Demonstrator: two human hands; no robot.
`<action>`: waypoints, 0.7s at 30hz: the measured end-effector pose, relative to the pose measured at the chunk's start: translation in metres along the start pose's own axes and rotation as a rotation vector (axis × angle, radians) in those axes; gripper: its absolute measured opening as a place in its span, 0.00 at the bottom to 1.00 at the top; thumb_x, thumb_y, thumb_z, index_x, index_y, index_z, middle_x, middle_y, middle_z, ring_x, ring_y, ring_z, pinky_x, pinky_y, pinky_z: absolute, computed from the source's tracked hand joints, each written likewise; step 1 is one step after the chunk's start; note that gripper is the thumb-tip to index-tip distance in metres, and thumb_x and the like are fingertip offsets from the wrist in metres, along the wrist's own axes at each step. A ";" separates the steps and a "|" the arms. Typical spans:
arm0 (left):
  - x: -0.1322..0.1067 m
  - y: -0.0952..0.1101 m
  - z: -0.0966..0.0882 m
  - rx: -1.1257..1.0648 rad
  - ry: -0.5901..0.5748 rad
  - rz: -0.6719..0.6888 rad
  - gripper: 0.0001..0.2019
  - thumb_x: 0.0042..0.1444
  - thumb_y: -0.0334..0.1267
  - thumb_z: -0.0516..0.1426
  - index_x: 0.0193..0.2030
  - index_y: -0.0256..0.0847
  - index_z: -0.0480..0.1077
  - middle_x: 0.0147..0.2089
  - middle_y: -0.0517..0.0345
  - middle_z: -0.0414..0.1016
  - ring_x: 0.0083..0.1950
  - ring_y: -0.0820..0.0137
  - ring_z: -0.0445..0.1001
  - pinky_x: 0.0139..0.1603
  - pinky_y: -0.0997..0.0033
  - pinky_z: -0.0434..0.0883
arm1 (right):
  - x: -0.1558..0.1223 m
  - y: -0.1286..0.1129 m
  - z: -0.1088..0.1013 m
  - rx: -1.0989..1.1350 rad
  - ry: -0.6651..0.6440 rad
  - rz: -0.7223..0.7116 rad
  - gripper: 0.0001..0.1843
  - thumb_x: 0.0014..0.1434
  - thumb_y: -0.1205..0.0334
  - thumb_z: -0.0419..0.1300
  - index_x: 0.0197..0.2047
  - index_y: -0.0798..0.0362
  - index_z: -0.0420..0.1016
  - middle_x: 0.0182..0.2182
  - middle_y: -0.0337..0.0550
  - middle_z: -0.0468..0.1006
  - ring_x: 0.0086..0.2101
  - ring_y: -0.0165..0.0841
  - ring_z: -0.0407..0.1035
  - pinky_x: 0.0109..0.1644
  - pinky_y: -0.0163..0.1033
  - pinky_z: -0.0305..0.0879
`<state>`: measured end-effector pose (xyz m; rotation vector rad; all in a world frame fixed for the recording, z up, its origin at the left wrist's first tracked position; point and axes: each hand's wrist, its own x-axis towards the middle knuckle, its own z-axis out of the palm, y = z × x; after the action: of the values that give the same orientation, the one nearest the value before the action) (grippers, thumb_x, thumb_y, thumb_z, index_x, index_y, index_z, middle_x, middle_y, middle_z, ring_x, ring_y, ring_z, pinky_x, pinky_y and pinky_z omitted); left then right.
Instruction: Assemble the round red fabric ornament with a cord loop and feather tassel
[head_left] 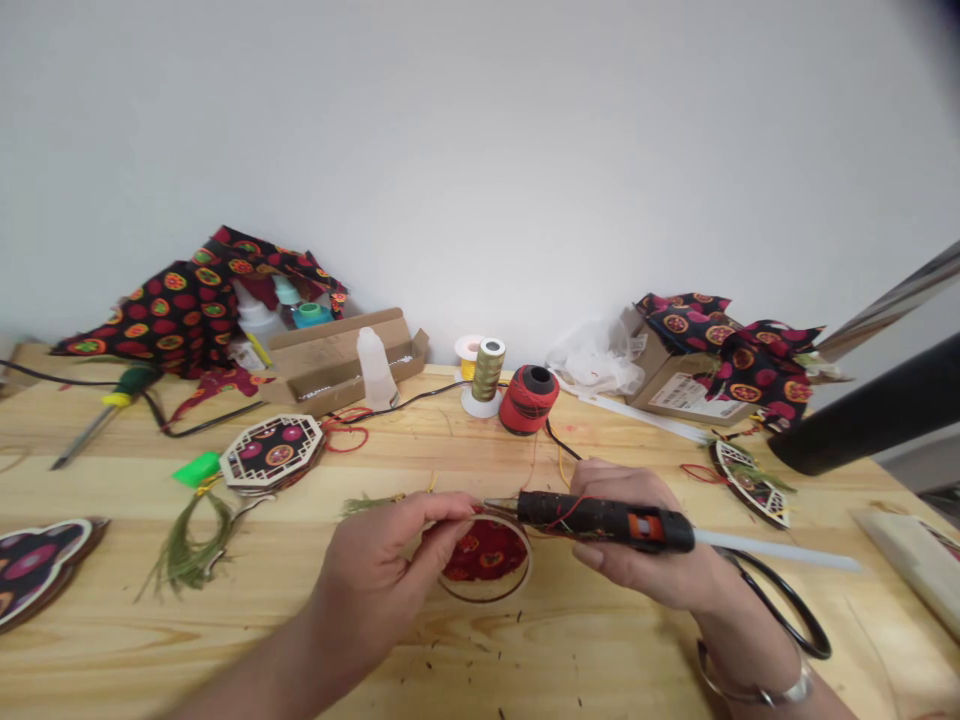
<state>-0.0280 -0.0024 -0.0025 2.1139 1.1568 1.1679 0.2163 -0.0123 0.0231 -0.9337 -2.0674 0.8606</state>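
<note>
My left hand [390,560] is closed, thumb and forefinger pinched at the upper left edge of a round wooden-rimmed ornament [487,552] backed partly with red patterned fabric. A tiny red bit shows at its fingertips. In my right hand [645,560] is a black hot glue gun [600,522], lying level with its metal nozzle pointing left, very close to those fingertips. A white glue stick [780,550] sticks out of its rear. Thin red thread strands cling to the gun's body. The fingers partly hide the ornament's left side.
Red thread [529,400] and olive thread [488,370] spools stand behind my hands. At left lie an octagonal ornament [274,453], a green tassel [191,540] and a screwdriver [97,420]. A fabric-topped box [686,380] and black post [870,400] are at right.
</note>
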 end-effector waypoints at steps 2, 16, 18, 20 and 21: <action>-0.001 0.000 0.000 0.017 0.004 0.008 0.07 0.52 0.32 0.57 0.36 0.46 0.75 0.34 0.64 0.82 0.34 0.72 0.80 0.34 0.82 0.75 | 0.001 -0.001 0.001 0.003 -0.009 0.000 0.10 0.53 0.61 0.58 0.23 0.54 0.65 0.20 0.37 0.65 0.25 0.28 0.58 0.30 0.35 0.54; -0.004 -0.005 0.003 0.037 -0.038 0.018 0.08 0.54 0.32 0.57 0.38 0.47 0.74 0.36 0.65 0.82 0.34 0.73 0.80 0.34 0.81 0.75 | 0.006 -0.007 0.002 -0.062 -0.054 -0.047 0.11 0.53 0.62 0.57 0.22 0.53 0.61 0.20 0.37 0.65 0.25 0.28 0.58 0.31 0.36 0.56; -0.004 -0.004 0.002 0.031 -0.029 0.024 0.07 0.53 0.32 0.57 0.38 0.47 0.74 0.36 0.66 0.82 0.34 0.73 0.80 0.34 0.82 0.74 | 0.006 -0.007 0.001 -0.068 -0.058 -0.046 0.12 0.53 0.62 0.57 0.21 0.53 0.61 0.20 0.37 0.64 0.25 0.29 0.58 0.31 0.36 0.56; -0.003 -0.003 0.002 0.025 -0.022 0.027 0.07 0.54 0.33 0.57 0.37 0.47 0.74 0.35 0.66 0.82 0.34 0.74 0.80 0.35 0.82 0.74 | 0.005 -0.005 0.001 -0.069 -0.060 -0.041 0.12 0.53 0.62 0.56 0.21 0.53 0.60 0.20 0.38 0.64 0.24 0.29 0.57 0.31 0.37 0.55; -0.003 -0.003 0.001 0.023 -0.014 0.027 0.07 0.53 0.33 0.57 0.37 0.47 0.74 0.35 0.66 0.82 0.34 0.74 0.80 0.35 0.83 0.74 | 0.004 -0.004 0.000 -0.071 -0.056 -0.041 0.12 0.53 0.62 0.56 0.21 0.53 0.61 0.20 0.38 0.64 0.24 0.29 0.57 0.30 0.37 0.55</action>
<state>-0.0289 -0.0036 -0.0066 2.1578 1.1447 1.1549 0.2127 -0.0110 0.0275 -0.9112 -2.1696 0.8055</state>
